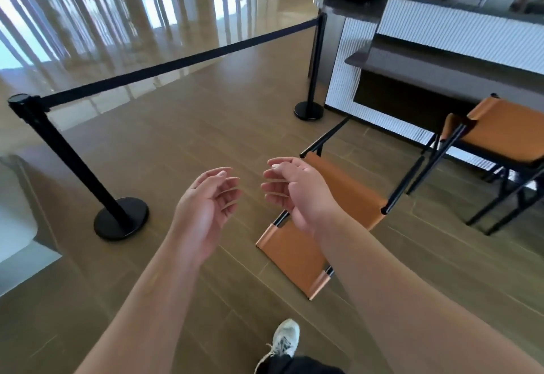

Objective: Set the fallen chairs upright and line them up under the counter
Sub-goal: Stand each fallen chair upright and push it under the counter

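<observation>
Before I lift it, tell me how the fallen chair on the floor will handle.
The fallen chair probably lifts easily: thin black tubes and tan sling panels. The panels likely flex, so grip the frame. On this glossy floor its legs may slide while you tip it up. Both hands are empty above it.

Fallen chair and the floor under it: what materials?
Fallen chair: tan leather-like sling panels, matte with stitched edges, could be faux; thin black tubes, likely painted metal. Floor: brown wood-look planks with visible seams, satin sheen; wood or vinyl, can't tell.

Tan fallen chair lies beside upright chair under counter.
</observation>
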Available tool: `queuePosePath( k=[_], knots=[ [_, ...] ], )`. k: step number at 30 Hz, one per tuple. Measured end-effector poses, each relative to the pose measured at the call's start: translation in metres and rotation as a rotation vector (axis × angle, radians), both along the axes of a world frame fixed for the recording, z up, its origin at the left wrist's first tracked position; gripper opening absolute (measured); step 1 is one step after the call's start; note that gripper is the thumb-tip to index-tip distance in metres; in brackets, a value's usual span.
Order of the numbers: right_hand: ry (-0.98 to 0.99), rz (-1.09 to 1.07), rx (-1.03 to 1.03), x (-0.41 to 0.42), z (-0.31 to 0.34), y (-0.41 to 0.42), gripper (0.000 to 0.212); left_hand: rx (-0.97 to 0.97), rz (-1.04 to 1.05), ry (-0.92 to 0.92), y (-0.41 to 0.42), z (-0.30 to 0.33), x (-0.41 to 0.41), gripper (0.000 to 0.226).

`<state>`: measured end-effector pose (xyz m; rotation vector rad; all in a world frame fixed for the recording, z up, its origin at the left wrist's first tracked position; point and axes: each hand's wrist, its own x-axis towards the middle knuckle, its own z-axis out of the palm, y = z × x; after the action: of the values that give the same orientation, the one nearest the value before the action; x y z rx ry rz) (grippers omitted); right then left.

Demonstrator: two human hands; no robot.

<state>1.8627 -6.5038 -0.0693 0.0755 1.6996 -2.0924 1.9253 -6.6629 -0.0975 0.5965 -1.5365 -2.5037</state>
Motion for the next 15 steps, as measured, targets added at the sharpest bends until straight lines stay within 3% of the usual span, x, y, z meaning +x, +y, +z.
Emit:
queuePosePath(
  k=[8,15],
  knots=[
    [-0.121,-0.092,-0.102,-0.083,-0.035,-0.016,0.015,-0.114,-0.061,-0.112,-0.009,-0.011,-0.086,0.014],
    [-0.112,-0.125,-0.139,-0.161,-0.029,-0.009,0.017,-0.17,-0.106,-0.119,-0.002,-0.005,-0.18,0.016]
  ],
)
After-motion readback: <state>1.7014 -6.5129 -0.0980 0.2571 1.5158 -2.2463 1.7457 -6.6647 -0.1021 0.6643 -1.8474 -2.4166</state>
